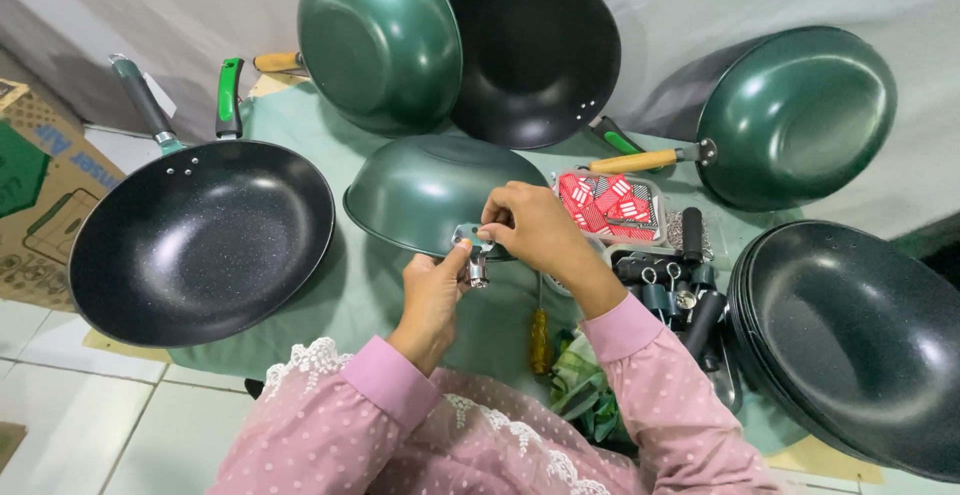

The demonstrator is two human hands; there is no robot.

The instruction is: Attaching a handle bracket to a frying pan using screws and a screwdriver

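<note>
A small cookware assembly spot set up on a floor

Many handleless and handled green woks (380, 40) lean against a draped grey sheet, a stack of black pans (860, 340) sits right, and a tray of loose black handles (670, 285), a box of red packets (610, 205) and a cardboard carton (40, 185) surround a green cloth (350, 295) on white tiles (80, 425).

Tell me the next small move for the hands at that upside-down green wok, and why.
Probably seat the small metal bracket flat against the rim of the upturned green wok. The right hand pinches its top at the rim while the left hand supports the piece from below, and no tool is in hand; the yellow-handled screwdriver lies on the cloth.
</note>
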